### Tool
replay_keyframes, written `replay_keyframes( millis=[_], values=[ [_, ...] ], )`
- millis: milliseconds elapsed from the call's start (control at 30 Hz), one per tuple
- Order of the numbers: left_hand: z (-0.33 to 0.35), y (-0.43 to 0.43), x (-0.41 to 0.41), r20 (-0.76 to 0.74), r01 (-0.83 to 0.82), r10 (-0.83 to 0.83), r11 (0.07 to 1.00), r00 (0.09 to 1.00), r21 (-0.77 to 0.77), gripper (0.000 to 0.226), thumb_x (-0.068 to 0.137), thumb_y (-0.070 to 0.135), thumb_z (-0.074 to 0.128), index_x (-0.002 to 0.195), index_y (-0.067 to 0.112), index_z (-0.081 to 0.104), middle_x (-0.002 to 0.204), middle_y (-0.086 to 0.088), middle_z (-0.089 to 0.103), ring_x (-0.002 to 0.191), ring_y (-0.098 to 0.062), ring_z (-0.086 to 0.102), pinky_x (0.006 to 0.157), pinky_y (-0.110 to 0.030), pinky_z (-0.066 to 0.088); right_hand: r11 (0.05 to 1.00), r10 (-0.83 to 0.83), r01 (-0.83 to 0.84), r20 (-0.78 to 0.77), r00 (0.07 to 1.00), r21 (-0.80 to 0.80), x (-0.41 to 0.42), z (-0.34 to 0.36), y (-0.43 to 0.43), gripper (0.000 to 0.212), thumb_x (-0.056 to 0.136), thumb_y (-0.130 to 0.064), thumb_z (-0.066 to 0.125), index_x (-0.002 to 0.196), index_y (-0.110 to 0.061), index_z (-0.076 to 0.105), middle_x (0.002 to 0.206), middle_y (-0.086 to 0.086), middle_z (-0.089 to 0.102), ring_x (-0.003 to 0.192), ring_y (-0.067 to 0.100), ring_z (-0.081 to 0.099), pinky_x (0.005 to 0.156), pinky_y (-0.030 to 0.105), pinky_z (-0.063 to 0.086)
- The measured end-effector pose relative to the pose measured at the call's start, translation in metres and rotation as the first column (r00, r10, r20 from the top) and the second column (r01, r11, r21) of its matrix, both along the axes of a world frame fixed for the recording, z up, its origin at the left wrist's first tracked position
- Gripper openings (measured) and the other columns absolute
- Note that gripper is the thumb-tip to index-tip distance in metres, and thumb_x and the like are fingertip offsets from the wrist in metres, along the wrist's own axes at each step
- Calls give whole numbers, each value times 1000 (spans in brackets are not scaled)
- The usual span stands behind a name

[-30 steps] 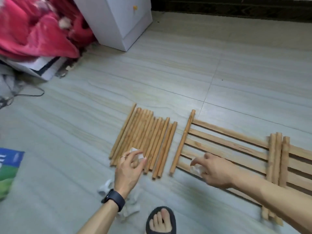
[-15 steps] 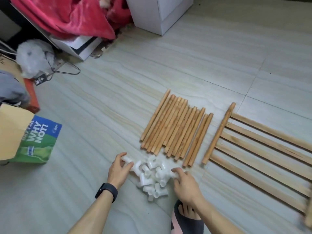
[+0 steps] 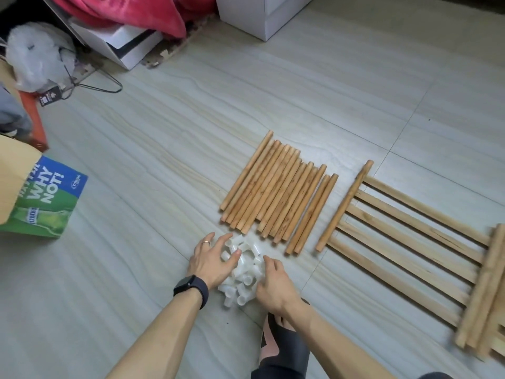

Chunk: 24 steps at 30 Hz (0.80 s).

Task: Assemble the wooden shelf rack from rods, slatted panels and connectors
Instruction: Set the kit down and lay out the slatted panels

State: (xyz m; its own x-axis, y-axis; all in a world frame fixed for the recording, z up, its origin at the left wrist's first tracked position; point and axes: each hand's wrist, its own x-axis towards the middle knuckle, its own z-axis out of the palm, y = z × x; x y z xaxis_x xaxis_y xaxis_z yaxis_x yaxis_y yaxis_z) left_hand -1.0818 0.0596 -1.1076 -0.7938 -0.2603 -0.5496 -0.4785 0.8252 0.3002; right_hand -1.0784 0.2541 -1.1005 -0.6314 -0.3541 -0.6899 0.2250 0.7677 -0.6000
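So the person is down on the floor [image 3: 136,283] with every part laid out, and nothing looks joined yet. The white connectors [image 3: 247,280] sit in a small heap right in front of them, just beside the near ends of the rods [image 3: 278,198], which lie in a tidy row. The panel [image 3: 410,242] lies flat to the right of the rods, with a few spare rods [image 3: 489,283] across its right end.

The left hand [image 3: 211,259] is spread loose over the left side of the heap, fingers resting on connectors and not clamped on any. The right hand [image 3: 276,283] comes in from the other side with its fingers tucked into the heap. Can't tell if it's actually pinching one.

What could go sideways: the connectors are small and round on slick-looking tile, so a sloppy scoop probably sends a few skittering off. The heap is so near the rod ends that a nudge could set the whole row rolling. And the foot [image 3: 284,348] is just behind the heap, so one shuffle might kick it apart.

For room, there's a wide stretch of floor to the left, before the box [image 3: 46,201], and more beyond the rods up to the cabinet [image 3: 262,15]. The right side is crowded by the panel, so building leftward looks the safer bet.
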Motion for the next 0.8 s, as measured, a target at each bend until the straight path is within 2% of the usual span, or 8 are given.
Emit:
replay_keyframes(
  millis=[167,300,433,533,600,700,800],
  values=[
    [10,-3,3,88,102,-96,993,991,-67,54,94,63,46,146,48,39,160,-5,29,145,-28,30,113,-42,36,982,187,-188,98,978,3,-8,9,-10,80,93,-15,54,163,-12,13,166,7,16,147,28,36,116,31,34],
    [22,-1,-5,107,145,-135,985,985,-95,56,96,57,46,149,40,37,160,-5,27,144,-27,32,111,-40,37,954,294,-298,89,952,27,-18,21,-10,82,93,-14,52,164,-18,12,167,6,21,149,28,32,118,33,32],
    [36,19,-31,-55,189,-193,979,980,-81,58,97,53,48,150,31,37,157,-2,30,141,-23,36,107,-39,41,908,402,-393,-44,914,145,-45,41,12,63,97,-17,46,157,-20,32,151,12,50,135,32,50,109,40,45],
    [37,58,-64,-201,303,-309,951,930,-58,58,96,53,48,148,31,37,157,-2,32,142,-23,34,109,-40,40,834,508,-445,-138,850,327,-74,58,65,47,100,-24,44,147,-20,43,139,12,58,120,34,60,96,44,54],
    [34,95,-84,-237,393,-388,919,891,-29,58,95,53,49,148,33,36,158,-2,30,144,-23,33,111,-41,40,765,576,-463,-156,802,447,-88,67,115,39,100,-23,45,138,-19,48,129,10,60,112,33,63,87,41,56],
    [21,154,-102,-239,550,-539,835,808,-27,58,95,50,51,149,34,36,161,-4,27,148,-24,25,114,-40,34,728,551,-396,-134,824,559,-88,70,198,34,98,-24,44,131,-18,52,126,8,57,113,33,61,88,41,54],
    [3,203,-107,-197,645,-636,764,746,-24,60,95,50,52,151,37,34,165,-5,20,152,-25,14,120,-39,25,792,306,-158,-161,938,589,-73,52,276,45,101,-33,43,144,-19,46,149,9,45,133,34,47,107,43,45]
  ],
)
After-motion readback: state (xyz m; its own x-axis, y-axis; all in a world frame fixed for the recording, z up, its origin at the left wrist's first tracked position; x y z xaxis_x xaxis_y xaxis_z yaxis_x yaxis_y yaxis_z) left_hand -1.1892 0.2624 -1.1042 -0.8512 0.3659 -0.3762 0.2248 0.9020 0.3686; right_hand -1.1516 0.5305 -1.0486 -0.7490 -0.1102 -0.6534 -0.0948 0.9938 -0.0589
